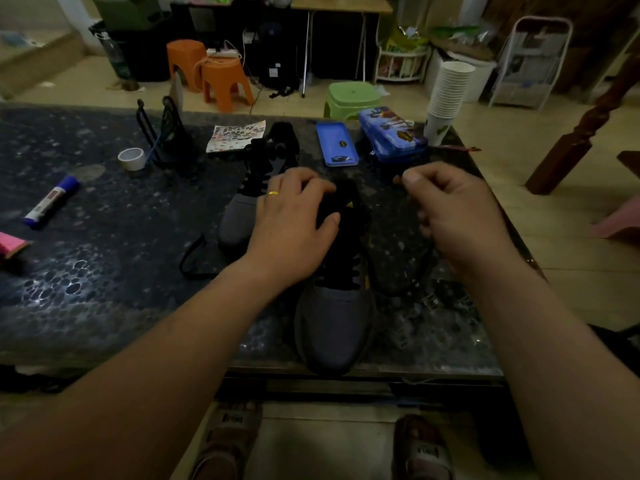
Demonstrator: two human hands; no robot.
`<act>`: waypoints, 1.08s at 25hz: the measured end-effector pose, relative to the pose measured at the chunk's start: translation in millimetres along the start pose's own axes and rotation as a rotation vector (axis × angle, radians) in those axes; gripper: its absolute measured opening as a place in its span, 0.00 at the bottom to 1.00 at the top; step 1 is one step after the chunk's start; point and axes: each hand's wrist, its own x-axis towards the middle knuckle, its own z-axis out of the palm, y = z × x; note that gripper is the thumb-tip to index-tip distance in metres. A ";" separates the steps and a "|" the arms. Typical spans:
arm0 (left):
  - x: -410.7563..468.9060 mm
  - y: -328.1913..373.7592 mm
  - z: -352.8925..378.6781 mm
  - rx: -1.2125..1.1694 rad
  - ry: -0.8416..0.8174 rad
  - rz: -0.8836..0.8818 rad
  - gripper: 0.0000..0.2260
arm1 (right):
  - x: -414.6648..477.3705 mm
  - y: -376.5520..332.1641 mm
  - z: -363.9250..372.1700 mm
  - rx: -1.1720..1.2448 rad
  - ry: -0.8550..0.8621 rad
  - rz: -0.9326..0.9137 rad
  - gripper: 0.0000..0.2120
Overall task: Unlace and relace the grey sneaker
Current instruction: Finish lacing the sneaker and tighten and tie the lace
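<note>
A grey sneaker [334,323] with a black tongue and black laces lies on the dark table [104,271], toe toward me at the front edge. My left hand [294,223] grips the tongue and collar near the top of the shoe. To the right of the shoe, my right hand [453,213] pinches a black lace [415,271]. That lace loops down along the shoe's right side onto the table. A second grey sneaker [242,216] lies behind and left, partly hidden by my left hand, with a loose lace end [194,254] trailing beside it.
On the table stand a blue tin [391,135] and its lid [336,143], a paper cup stack [446,95], a tape roll [131,158], a black wire holder [162,133], a sticker sheet [237,135], a marker [52,200] and a pink item [12,245]. Stools stand on the floor beyond.
</note>
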 end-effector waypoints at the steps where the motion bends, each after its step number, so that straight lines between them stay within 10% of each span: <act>1: 8.6 3.1 1.3 0.077 -0.066 0.015 0.20 | 0.3 4.7 2.6 -0.024 -0.011 0.018 0.07; 6: 45.2 4.6 -4.6 0.142 -0.342 0.010 0.16 | -3.2 16.7 5.4 0.025 -0.087 0.074 0.06; 14: 45.0 -8.6 -13.0 -0.959 -0.553 -0.244 0.06 | -17.3 40.5 17.0 0.070 -0.253 0.126 0.07; 27: 44.3 -8.5 -9.5 -0.907 -0.497 -0.313 0.07 | -30.6 39.8 26.1 -0.155 -0.180 0.008 0.08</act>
